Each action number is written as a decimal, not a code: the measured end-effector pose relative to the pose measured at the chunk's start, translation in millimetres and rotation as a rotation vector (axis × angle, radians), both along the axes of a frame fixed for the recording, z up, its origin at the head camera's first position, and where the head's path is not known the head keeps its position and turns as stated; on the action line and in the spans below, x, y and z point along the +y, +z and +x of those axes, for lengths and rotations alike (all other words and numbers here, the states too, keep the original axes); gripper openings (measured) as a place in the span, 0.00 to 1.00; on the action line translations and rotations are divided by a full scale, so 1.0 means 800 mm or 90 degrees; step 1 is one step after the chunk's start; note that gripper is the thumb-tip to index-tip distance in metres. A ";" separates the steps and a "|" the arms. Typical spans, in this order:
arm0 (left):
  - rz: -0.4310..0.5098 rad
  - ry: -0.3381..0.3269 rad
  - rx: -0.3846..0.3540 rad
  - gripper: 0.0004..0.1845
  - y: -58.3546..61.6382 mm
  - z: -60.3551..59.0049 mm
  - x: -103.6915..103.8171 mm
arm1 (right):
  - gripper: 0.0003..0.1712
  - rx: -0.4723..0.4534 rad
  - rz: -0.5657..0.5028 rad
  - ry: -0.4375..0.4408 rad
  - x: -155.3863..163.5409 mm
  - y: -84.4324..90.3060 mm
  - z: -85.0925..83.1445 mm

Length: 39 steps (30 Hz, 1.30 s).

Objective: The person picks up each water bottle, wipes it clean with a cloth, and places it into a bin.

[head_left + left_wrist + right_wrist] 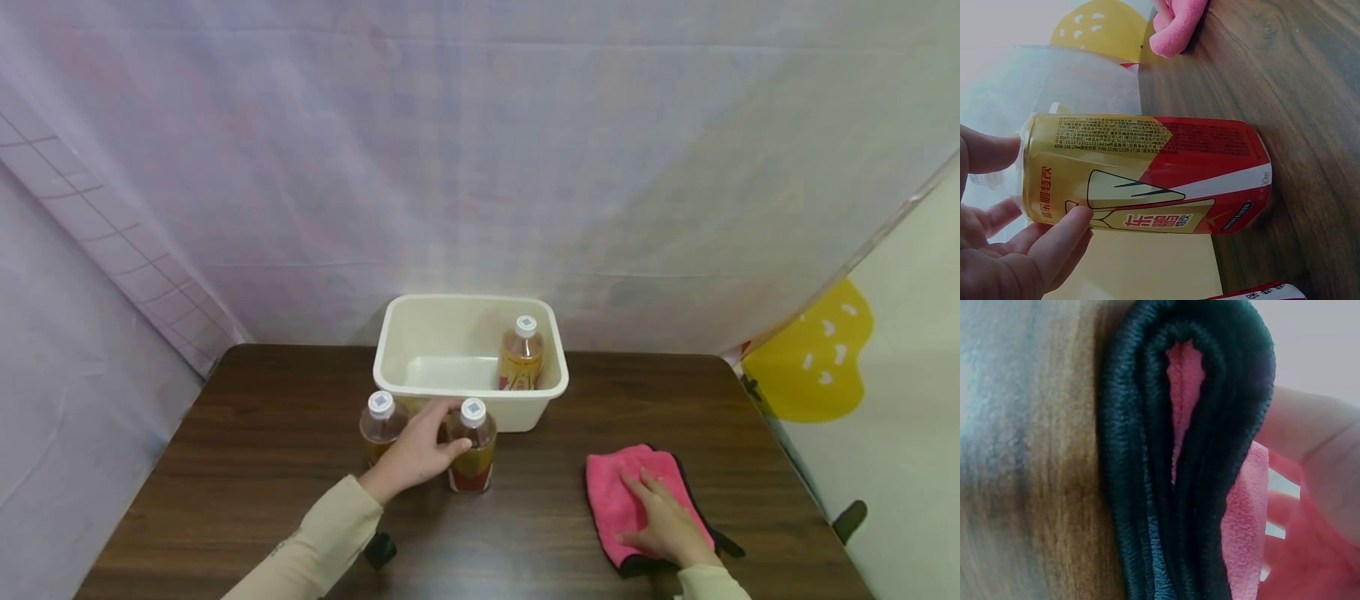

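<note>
My left hand (416, 450) grips the upper part of a drink bottle (472, 471), thumb on one side and fingers round the other. The bottle stands upright on the table, white-capped, its gold and red label (1147, 175) plain in the left wrist view. A similar bottle (381, 427) stands left of it, partly behind my forearm. My right hand (663, 521) rests on a folded pink towel (607, 492), fingers loosely spread. In the right wrist view, the towel's dark folded edge (1129, 456) faces the camera.
Just behind the two bottles sits a cream plastic bin (465, 392) with a third bottle (521, 367) upright at its right end. The brown wooden table (292, 417) backs onto a pale curtain (480, 167). A dark object (380, 550) lies below the left sleeve.
</note>
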<state>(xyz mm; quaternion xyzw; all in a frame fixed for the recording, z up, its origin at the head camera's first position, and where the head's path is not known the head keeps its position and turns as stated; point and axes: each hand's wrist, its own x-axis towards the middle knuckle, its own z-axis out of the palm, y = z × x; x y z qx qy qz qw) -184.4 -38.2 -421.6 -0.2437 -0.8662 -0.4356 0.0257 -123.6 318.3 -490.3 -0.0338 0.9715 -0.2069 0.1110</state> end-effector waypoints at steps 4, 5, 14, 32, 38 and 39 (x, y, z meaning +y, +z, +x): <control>0.002 0.004 -0.009 0.23 0.001 0.001 0.000 | 0.52 0.011 0.003 0.005 0.000 0.000 0.001; 0.002 0.004 -0.010 0.24 0.001 0.001 0.001 | 0.52 0.015 0.005 0.007 0.000 0.000 0.001; 0.000 0.001 0.003 0.23 0.002 0.001 0.001 | 0.45 0.069 0.041 0.008 -0.004 -0.003 0.007; 0.006 0.005 -0.010 0.23 0.000 0.002 0.001 | 0.24 0.195 0.073 -0.056 -0.025 -0.008 0.025; 0.005 0.005 -0.008 0.23 -0.001 0.002 0.001 | 0.21 0.228 0.071 -0.117 -0.031 -0.015 0.036; 0.004 0.006 -0.006 0.23 0.000 0.002 0.001 | 0.21 0.233 0.072 -0.120 -0.032 -0.016 0.036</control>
